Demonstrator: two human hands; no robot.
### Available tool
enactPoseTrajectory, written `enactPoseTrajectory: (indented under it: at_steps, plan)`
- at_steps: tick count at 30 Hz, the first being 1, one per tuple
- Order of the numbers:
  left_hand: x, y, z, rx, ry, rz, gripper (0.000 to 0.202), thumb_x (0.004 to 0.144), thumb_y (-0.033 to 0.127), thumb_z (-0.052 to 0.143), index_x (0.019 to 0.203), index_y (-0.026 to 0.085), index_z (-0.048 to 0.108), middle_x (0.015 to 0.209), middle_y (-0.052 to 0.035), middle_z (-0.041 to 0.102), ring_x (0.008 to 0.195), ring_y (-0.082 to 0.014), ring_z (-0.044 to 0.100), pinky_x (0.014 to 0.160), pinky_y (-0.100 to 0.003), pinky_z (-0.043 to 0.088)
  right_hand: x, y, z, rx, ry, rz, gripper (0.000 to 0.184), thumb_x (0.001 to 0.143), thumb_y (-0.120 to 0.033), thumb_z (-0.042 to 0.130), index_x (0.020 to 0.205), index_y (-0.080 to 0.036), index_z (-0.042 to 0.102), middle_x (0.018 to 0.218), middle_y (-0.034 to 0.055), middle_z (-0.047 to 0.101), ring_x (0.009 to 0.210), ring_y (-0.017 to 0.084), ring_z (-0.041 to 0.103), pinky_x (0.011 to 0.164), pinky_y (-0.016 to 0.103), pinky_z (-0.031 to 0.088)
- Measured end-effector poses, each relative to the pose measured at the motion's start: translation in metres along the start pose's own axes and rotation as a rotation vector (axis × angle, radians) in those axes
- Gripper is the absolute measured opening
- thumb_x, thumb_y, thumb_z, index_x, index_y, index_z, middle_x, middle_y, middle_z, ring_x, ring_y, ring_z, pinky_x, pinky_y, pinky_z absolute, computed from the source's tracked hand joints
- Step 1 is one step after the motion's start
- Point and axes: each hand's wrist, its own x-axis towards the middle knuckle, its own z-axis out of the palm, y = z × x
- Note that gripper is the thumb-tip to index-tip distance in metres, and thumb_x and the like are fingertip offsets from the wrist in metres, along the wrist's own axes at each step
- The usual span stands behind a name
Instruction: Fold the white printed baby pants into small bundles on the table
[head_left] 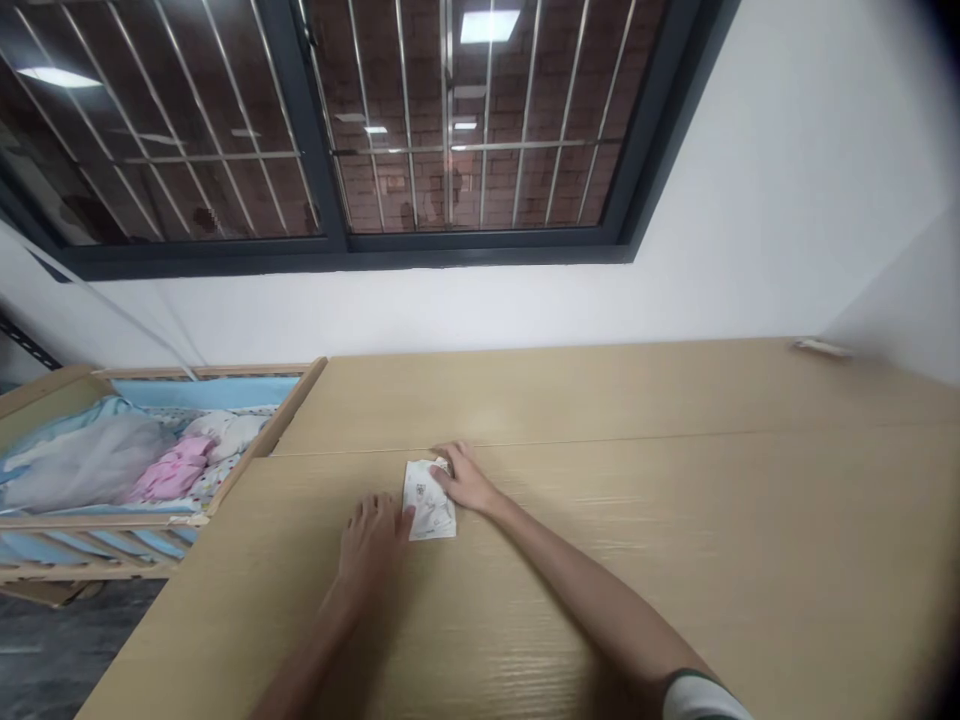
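A small folded white cloth with a faint grey print (428, 502) lies on the light wooden table (675, 520). My left hand (373, 540) rests flat on the table at the cloth's left edge, fingers stretched out and touching it. My right hand (466, 478) presses down on the cloth's upper right corner with its fingers together and extended.
A wooden baby crib (247, 455) stands against the table's left side, holding blue bedding, a grey cloth (82, 462) and a pink garment (171, 470). A white wall and a barred window (337, 130) lie behind. A small pale object (821, 347) sits at the far right table edge.
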Motion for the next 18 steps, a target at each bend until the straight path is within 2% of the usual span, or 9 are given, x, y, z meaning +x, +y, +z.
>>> enactPoseTrajectory:
  at_steps: [4, 10, 13, 15, 18]
  plan:
    - [0.009, -0.004, 0.012, -0.054, -0.077, 0.016, 0.025, 0.102, 0.034, 0.043, 0.106, 0.016, 0.06, 0.109, -0.014, 0.066, 0.106, -0.0269, 0.063, 0.087, -0.036, 0.047, -0.007, -0.001, 0.008, 0.123, 0.056, 0.023, 0.025, 0.087, -0.024, 0.07, 0.111, -0.019, 0.064, 0.113, 0.0084, 0.062, 0.114, 0.024, 0.053, 0.103, 0.041, 0.039]
    - [0.004, -0.004, 0.019, -0.168, -0.137, 0.043, 0.015, 0.1, 0.024, 0.041, 0.097, 0.02, 0.054, 0.1, -0.0069, 0.068, 0.097, -0.0205, 0.066, 0.081, -0.03, 0.045, -0.023, -0.02, 0.015, 0.13, 0.101, 0.088, 0.023, 0.083, -0.017, 0.069, 0.105, -0.02, 0.063, 0.11, 0.007, 0.059, 0.112, 0.024, 0.051, 0.101, 0.041, 0.038]
    - [-0.01, -0.013, 0.016, -0.217, -0.147, 0.051, 0.015, 0.098, 0.027, 0.04, 0.09, 0.022, 0.051, 0.096, -0.0052, 0.068, 0.093, -0.0209, 0.066, 0.079, -0.03, 0.046, -0.035, -0.037, 0.015, 0.037, 0.061, 0.11, 0.023, 0.08, -0.018, 0.07, 0.102, -0.021, 0.064, 0.114, 0.0077, 0.055, 0.114, 0.026, 0.047, 0.1, 0.043, 0.036]
    - [-0.025, -0.021, 0.012, -0.24, -0.147, 0.052, 0.018, 0.097, 0.028, 0.037, 0.087, 0.023, 0.051, 0.094, -0.0055, 0.069, 0.092, -0.0221, 0.065, 0.079, -0.032, 0.047, -0.044, -0.052, 0.013, 0.005, 0.002, 0.072, 0.021, 0.079, -0.017, 0.068, 0.099, -0.021, 0.064, 0.113, 0.0069, 0.056, 0.112, 0.026, 0.048, 0.099, 0.043, 0.035]
    - [-0.052, -0.041, 0.002, -0.327, -0.142, 0.038, 0.024, 0.096, 0.032, 0.032, 0.088, 0.024, 0.053, 0.095, -0.0067, 0.07, 0.093, -0.0237, 0.066, 0.083, -0.034, 0.049, -0.056, -0.077, 0.012, 0.079, -0.116, 0.024, 0.018, 0.08, -0.017, 0.065, 0.097, -0.02, 0.06, 0.101, 0.004, 0.061, 0.099, 0.021, 0.055, 0.091, 0.036, 0.039]
